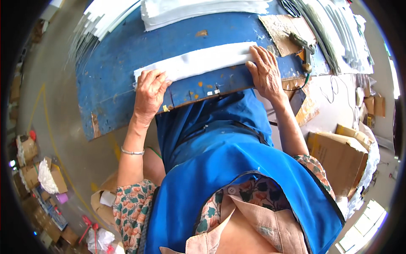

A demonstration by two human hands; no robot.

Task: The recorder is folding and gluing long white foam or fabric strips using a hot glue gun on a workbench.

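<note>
I'm standing in a workshop: a scuffed blue-painted workbench point(114, 97) in front of me, stacks of white sheets point(198, 10) piled at its far edge, a hot-glue gun point(305, 48) on scrap cardboard, and cardboard boxes point(340, 154) (plenty, some open) crowding the concrete floor point(55, 106).

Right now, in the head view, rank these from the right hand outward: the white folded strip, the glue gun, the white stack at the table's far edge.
From the right hand:
1. White folded strip, under its fingers, stretching left.
2. Glue gun, just right, on cardboard.
3. White stack, far table edge, beyond the strip.
</note>
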